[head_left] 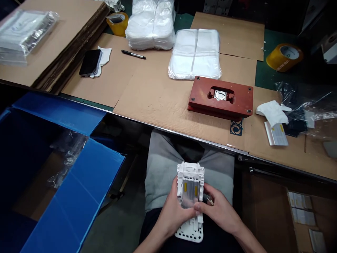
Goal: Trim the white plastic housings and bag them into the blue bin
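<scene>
Above my lap I hold a white plastic housing (190, 168) with a perforated, rounded lower end. A grey metallic plate (190, 192) with two yellow strips lies in its middle. My left hand (172, 211) is closed around the housing's left side, its thumb across the front. My right hand (218, 209) grips the right side, with the thumb tip at the plate's lower right corner. A small shiny piece (210, 199) shows by the right fingers; I cannot make out what it is.
On the cardboard-covered bench (150, 91) are a red fixture block (221, 112), white bagged stacks (196, 52), a phone (91, 62), a pen (133, 54), tape rolls (284, 58) and a white glove (272, 111). A blue bin (79, 189) stands at left.
</scene>
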Motion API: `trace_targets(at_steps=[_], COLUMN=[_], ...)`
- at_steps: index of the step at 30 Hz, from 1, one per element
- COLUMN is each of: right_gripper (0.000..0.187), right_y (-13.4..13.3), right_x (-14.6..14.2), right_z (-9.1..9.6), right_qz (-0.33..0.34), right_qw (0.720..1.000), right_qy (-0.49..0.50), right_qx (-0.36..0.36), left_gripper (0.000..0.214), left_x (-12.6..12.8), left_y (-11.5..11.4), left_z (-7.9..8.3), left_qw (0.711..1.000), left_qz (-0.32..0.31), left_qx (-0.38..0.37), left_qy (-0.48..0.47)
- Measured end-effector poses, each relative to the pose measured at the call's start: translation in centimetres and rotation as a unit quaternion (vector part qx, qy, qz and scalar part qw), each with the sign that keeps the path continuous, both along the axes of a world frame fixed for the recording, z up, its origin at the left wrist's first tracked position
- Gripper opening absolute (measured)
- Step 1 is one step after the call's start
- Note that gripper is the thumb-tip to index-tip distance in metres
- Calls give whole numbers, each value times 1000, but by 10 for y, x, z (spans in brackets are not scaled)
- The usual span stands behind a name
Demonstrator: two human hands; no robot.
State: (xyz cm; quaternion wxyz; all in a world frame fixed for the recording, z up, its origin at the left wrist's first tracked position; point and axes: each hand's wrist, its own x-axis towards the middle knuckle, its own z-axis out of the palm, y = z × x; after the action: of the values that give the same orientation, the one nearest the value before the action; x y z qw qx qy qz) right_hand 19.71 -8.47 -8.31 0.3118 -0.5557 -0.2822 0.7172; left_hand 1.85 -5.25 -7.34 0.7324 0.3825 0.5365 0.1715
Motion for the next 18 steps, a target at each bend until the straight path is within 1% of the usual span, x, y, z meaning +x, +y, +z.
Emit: trace_targets(at_steps=[3, 7, 12, 14, 17, 18], right_gripper=[43, 42, 44, 41, 38, 38], right_y=[-11, -24, -19, -14, -8, -7], right_x=[-1, -7, -9, -7, -4, -4], right_z=[4, 1, -5, -4, -1, 0], right_qz=[26, 36, 37, 38, 39, 40], right_qw=[998, 990, 992, 993, 993, 993], right_qy=[-45, -121, -102, -93, -88, -87], right_qx=[18, 68, 66, 63, 69, 74], left_gripper=[94, 90, 87, 86, 91, 89], left_x=[-2, -2, -1, -1, -4, -5], left_y=[-9, -15, -13, -11, -7, -4], left_z=[2, 2, -2, -3, -5, -6], left_qw=[1000, 1000, 999, 999, 997, 996], left_qz=[-6, -1, 19, 26, 20, 28], left_qx=[5, 17, 5, -7, -33, -39], left_qy=[4, -14, -27, -42, -64, -69])
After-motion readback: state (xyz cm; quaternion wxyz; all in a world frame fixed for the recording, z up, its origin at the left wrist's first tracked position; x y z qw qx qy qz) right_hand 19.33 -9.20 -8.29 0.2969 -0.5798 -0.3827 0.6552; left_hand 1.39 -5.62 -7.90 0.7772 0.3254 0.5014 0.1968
